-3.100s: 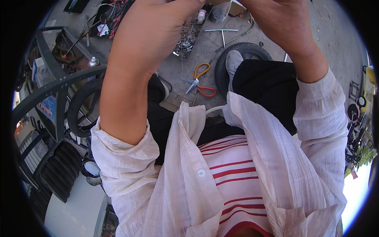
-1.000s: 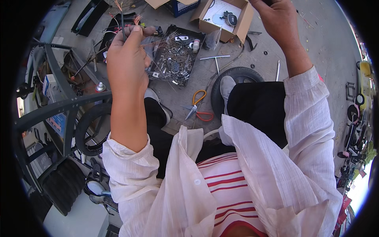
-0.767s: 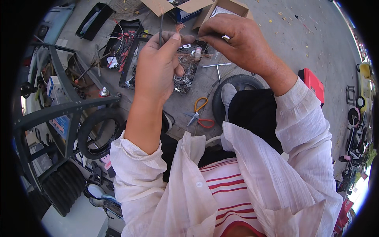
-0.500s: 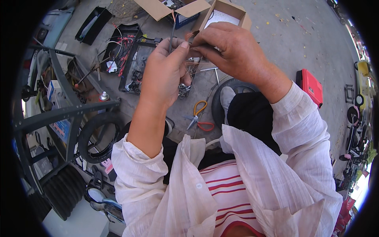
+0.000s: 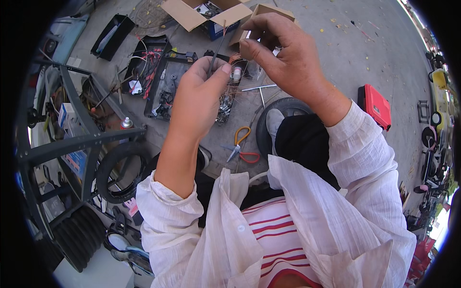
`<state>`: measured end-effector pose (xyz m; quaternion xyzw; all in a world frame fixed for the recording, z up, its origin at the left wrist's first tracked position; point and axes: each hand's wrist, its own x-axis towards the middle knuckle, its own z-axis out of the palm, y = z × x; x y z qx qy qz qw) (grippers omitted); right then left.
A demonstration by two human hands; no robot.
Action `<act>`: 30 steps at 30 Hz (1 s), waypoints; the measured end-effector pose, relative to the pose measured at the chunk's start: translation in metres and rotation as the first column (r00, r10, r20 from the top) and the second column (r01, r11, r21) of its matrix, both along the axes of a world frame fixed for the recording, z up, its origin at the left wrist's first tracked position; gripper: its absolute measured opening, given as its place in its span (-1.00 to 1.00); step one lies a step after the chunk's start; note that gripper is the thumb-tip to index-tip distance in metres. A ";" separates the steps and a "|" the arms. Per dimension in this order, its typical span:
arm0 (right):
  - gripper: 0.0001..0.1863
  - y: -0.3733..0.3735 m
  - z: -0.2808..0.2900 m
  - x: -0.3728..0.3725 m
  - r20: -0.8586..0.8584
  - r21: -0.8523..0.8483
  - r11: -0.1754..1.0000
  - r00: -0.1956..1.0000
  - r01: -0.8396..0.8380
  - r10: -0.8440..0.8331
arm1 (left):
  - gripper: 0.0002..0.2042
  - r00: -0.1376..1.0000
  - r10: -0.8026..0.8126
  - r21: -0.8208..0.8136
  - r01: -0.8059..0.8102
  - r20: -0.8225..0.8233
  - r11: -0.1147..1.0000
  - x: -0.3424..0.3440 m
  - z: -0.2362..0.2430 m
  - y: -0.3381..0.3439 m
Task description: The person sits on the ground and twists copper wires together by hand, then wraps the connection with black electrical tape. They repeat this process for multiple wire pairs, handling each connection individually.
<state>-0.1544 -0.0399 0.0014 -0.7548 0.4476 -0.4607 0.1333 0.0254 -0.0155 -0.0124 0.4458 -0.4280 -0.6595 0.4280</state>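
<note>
My left hand is closed, pinching a thin dark cable between thumb and fingers. Bare copper shows at the cable's upper tip, and a frayed bunch of copper strands sticks out beside my left thumb. To the right of those strands, my right hand is raised with thumb and index finger apart, and nothing shows between them. Below both hands, scissors with one orange and one red handle lie on the ground, blades parted.
A black tray of small metal parts lies beyond my left hand, beside a black bin of red wires. Cardboard boxes stand at the back. A tyre, a T-handled tool, a red case and a metal frame surround me.
My right hand has let go of the copper strands, opened its fingers and moved slightly up and right. My left hand still holds the cable, which now leans more to the right.
</note>
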 end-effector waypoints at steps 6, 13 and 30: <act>-0.78 -0.007 0.008 -0.004 -0.030 -0.085 0.996 0.999 -0.028 0.026 | -0.84 0.995 -0.101 0.016 0.101 -0.021 0.995 -0.001 0.004 0.004; -0.78 -0.006 0.004 -0.005 -0.140 -0.165 0.986 0.990 -0.022 -0.001 | -0.86 0.985 -0.117 0.104 0.131 -0.129 0.986 0.002 0.002 0.003; -0.87 -0.005 0.010 -0.012 -0.049 -0.010 0.996 0.994 0.092 -0.093 | -0.83 0.981 -0.194 0.046 0.194 -0.002 0.980 0.002 0.013 0.006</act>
